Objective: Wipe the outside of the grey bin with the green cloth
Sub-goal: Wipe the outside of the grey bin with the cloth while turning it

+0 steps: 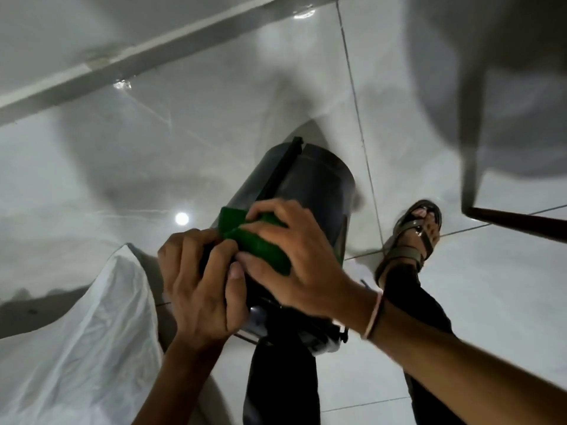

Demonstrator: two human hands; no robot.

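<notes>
**A:** Where are you at?

**B:** Mid-wipe. Nearest me, the grey bin (294, 210) lies tipped on its side above my lap, rim end toward me, base pointing away over the tiled floor (214, 133). My left hand (196, 280) sits on the bin's near left flank, grip closed round the wall there, thumb pressed beside the cloth. My right hand (294, 259) lies across the bin's upper side, grip curled shut on the green cloth (260, 240), which is bunched and pressed onto the wall.

**A:** What's around the bin?

**B:** A white plastic sheet (92, 332) lies left of it. Right of it, my sandalled foot (414, 234) on the floor. Beyond that, a dark table leg (469, 148).

**A:** Next move?

**B:** I reckon sliding the cloth along the wall toward the far base, beside the black strip (285, 167), while the left steadies. Then roll the bin to reach the unwiped underside.
</notes>
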